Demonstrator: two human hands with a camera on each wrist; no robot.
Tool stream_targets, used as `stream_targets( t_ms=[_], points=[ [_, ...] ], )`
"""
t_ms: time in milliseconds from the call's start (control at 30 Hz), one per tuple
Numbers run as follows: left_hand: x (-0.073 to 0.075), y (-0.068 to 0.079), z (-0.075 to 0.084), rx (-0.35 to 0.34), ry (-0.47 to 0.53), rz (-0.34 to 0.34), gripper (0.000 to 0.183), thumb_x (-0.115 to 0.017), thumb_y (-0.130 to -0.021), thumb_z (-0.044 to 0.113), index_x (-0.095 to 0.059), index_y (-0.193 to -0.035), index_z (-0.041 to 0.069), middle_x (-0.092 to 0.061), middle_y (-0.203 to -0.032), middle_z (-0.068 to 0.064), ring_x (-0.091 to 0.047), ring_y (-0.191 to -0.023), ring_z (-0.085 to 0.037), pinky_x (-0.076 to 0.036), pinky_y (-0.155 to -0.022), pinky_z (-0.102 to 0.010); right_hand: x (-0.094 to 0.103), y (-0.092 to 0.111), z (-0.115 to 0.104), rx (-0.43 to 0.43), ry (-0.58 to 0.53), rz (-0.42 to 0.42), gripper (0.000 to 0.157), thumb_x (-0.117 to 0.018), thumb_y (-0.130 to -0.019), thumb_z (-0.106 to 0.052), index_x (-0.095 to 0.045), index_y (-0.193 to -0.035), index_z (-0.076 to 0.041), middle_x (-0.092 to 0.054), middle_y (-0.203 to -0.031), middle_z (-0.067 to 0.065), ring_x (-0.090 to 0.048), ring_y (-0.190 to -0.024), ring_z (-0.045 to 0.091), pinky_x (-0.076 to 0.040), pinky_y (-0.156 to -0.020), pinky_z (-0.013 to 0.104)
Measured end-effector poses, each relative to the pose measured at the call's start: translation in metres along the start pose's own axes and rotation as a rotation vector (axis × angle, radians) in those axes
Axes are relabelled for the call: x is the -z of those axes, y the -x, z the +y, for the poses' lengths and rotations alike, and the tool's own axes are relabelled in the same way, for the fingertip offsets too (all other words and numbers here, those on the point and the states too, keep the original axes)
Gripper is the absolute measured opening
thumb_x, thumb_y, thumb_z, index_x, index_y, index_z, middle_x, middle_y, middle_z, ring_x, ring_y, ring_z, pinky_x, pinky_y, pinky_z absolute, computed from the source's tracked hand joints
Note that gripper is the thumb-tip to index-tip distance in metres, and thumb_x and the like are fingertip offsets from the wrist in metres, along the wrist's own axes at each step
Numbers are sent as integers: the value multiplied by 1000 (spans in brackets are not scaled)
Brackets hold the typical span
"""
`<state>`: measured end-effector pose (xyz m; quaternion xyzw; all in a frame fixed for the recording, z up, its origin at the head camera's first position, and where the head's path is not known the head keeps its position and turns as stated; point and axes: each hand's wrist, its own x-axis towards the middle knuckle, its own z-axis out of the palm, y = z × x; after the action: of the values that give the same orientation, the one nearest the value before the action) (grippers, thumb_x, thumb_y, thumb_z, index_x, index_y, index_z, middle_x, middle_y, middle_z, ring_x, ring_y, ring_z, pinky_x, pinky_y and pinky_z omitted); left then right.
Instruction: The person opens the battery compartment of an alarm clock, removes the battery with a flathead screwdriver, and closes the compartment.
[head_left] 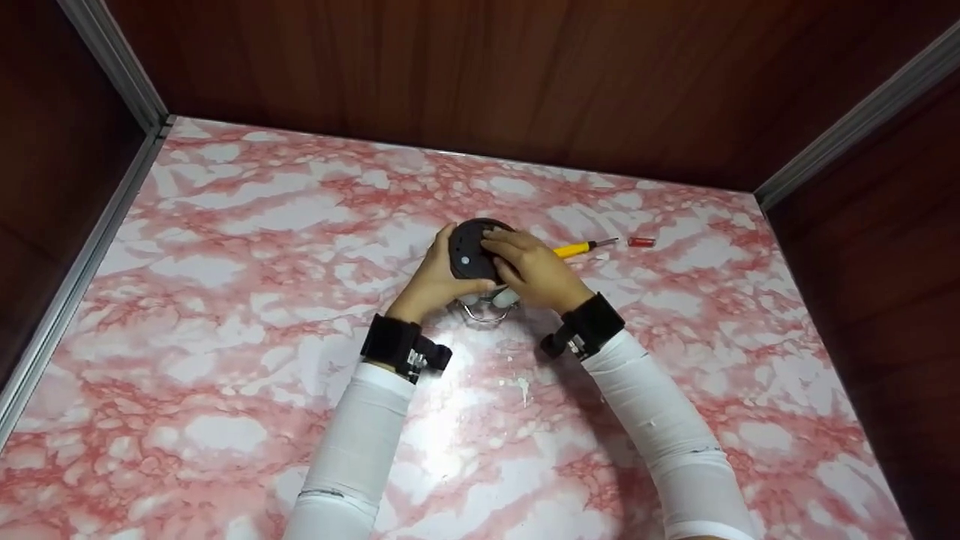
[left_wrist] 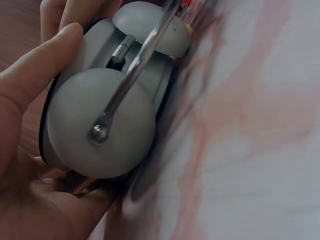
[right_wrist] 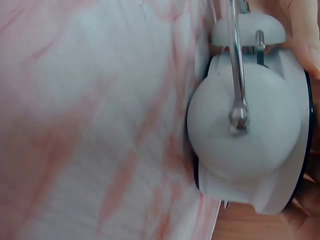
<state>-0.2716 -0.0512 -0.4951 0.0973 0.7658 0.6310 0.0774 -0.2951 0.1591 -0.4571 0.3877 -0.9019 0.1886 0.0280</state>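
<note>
A pale grey twin-bell alarm clock (left_wrist: 160,85) lies tilted on the table, its black back (head_left: 469,251) facing up and its bells (right_wrist: 245,120) toward me. My left hand (head_left: 437,277) grips the clock's rim from the left, with the thumb (left_wrist: 60,50) along the near edge. On the back, the fingers of my right hand (head_left: 536,271) rest near the top and hide part of it. A metal handle (right_wrist: 237,65) arches over the two bells. Whether the right fingertips touch a small part there is hidden.
To the right of the clock lies a yellow screwdriver (head_left: 574,250), its tip pointing right. Just past that tip is a small red battery (head_left: 641,242). Dark wooden panels (head_left: 450,75) border the red-and-white marbled table (head_left: 247,352) at the back and sides.
</note>
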Motion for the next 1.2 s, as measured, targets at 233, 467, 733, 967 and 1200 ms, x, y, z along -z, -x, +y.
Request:
stream_targets(
  t_ms=[233, 467, 733, 967, 1200],
  points=[
    [14, 4, 0, 26, 31, 37, 93, -78, -91, 27, -19, -160, 5, -33, -159, -20, -39, -143, -34, -33, -117, -41, 5, 12, 8, 57, 61, -22, 42, -54, -99, -3, -58, -141, -1, -56, -145, 17, -46, -139, 33, -25, -119, 56],
    [23, 7, 5, -45, 64, 82, 67, -67, -98, 17, -34, -155, 5, -44, -153, -20, -49, -135, -36, -39, -113, -40, 8, 23, 19, 131, 55, -36, 57, -60, -89, 6, -53, -145, -2, -49, -151, 16, -44, -141, 33, -35, -115, 46],
    [28, 10, 6, -97, 50, 88, 55, -60, -98, -1, -47, -150, 12, -51, -147, -17, -55, -129, -34, -43, -109, -38, 0, 26, 23, 148, 71, -37, 62, -65, -91, 8, -48, -149, -4, -44, -153, 20, -40, -142, 35, -35, -115, 46],
    [29, 8, 3, -65, 66, 33, 49, -58, -96, -4, -59, -142, 15, -46, -153, -11, -58, -127, -24, -54, -89, -32, 1, 28, 25, 138, 75, -27, 65, -69, -87, 10, -50, -148, -4, -45, -151, 21, -41, -141, 36, -36, -115, 46],
    [27, 6, -5, -100, -127, 41, 52, -65, -92, -8, -63, -138, 16, -49, -147, -15, -51, -132, -27, -43, -104, -37, 1, 25, 24, 134, 88, -23, 55, -65, -92, 8, -54, -145, -3, -48, -148, 20, -44, -139, 37, -37, -114, 45]
  ],
)
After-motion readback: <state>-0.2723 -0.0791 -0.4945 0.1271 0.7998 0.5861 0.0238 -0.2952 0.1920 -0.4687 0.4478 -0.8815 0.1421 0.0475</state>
